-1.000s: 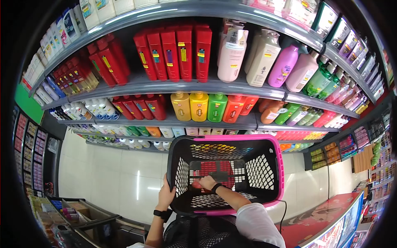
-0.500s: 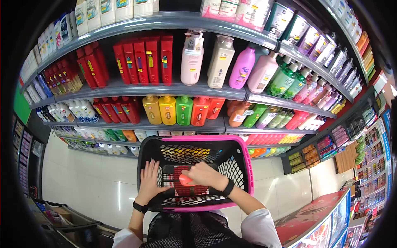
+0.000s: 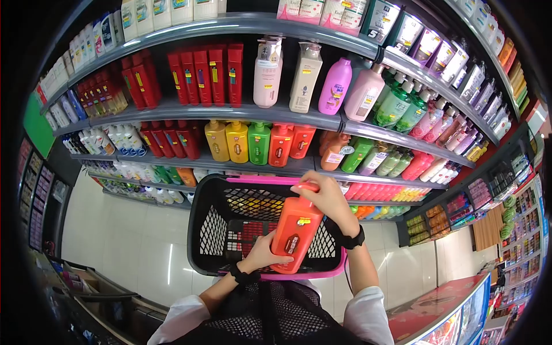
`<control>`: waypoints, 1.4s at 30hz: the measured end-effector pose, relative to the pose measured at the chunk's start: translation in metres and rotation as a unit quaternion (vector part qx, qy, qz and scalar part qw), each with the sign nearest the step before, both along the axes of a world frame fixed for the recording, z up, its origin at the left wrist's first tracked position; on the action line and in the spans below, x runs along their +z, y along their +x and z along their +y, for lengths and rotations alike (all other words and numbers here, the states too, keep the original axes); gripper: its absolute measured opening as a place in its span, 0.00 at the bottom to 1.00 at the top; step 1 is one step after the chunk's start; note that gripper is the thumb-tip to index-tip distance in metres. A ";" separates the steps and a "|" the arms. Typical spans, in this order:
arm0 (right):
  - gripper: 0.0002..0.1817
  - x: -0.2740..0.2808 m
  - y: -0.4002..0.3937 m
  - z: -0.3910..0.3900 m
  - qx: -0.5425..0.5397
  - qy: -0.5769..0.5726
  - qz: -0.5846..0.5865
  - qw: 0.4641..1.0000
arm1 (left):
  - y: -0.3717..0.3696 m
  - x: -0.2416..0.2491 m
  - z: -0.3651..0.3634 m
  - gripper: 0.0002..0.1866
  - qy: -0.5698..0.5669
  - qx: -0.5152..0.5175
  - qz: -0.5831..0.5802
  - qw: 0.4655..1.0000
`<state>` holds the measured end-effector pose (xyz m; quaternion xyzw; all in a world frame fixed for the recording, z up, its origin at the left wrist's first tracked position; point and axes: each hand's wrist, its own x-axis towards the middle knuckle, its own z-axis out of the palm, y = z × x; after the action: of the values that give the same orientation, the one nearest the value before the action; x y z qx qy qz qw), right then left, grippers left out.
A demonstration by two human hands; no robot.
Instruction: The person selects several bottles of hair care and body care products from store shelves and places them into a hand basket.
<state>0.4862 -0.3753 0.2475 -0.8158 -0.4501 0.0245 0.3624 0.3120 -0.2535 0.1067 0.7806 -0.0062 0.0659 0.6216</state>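
An orange-red shampoo-type bottle [image 3: 301, 221] with a dark oval label and a yellow price sticker is tilted above the basket, its top leaning right and away from me. My right hand [image 3: 329, 200] is closed around the cap at its upper end. Lower down, my left hand [image 3: 261, 253] grips the side of the bottle near its base, thumb across the front. Beneath both hands is a black mesh shopping basket [image 3: 204, 230] with a pink rim. Through its bottom, a red patterned surface shows; the bottle hides part of the basket's right side.
Shelves [image 3: 201, 115] packed with bottles curve across the front. Similar orange-red bottles [image 3: 280, 145] stand on the middle shelf beside a green bottle [image 3: 259, 144] and yellow ones. A red-topped display case [image 3: 437, 300] is at lower right. Pale tiled floor [image 3: 135, 241] surrounds the basket.
My right hand has raised the bottle up and rightward from inside the basket. My left hand has left the basket's left wall and taken hold of the bottle's lower part.
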 end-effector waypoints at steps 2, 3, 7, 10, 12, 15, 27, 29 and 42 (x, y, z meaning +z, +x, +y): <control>0.18 -0.009 0.005 -0.013 -0.034 0.107 0.090 0.990 | 0.002 0.004 0.001 0.40 0.034 0.009 -0.015 0.999; 0.23 -0.013 0.006 -0.020 -0.023 0.114 0.164 0.980 | 0.002 0.007 0.001 0.39 0.047 0.005 -0.013 0.999; 0.28 -0.063 0.007 -0.043 -0.040 0.174 0.151 0.972 | 0.004 0.011 -0.006 0.37 0.009 0.035 -0.009 0.999; 0.31 -0.075 -0.020 -0.050 -0.022 0.157 0.297 0.942 | 0.004 0.016 -0.008 0.38 0.087 0.091 -0.028 0.992; 0.34 -0.095 -0.038 -0.049 0.000 0.216 0.330 0.919 | 0.007 0.023 -0.007 0.39 0.151 0.109 -0.019 0.982; 0.43 -0.121 -0.064 -0.041 -0.064 0.274 0.325 0.903 | 0.015 0.019 -0.002 0.40 0.280 0.143 -0.046 0.948; 0.32 -0.125 -0.059 -0.033 -0.162 0.438 0.509 0.723 | 0.031 0.019 -0.016 0.37 0.342 0.142 -0.091 0.924; 0.35 -0.120 -0.045 -0.027 -0.157 0.444 0.441 0.764 | 0.032 0.023 -0.009 0.36 0.333 0.124 -0.089 0.930; 0.51 -0.147 0.106 0.034 -0.278 0.423 0.031 0.862 | -0.150 -0.076 0.122 0.38 0.382 0.473 0.130 0.784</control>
<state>0.5918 -0.3412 0.1001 -0.6741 -0.1598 -0.2449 0.6783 0.1622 -0.1315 0.0303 0.8605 0.4196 0.2417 0.1585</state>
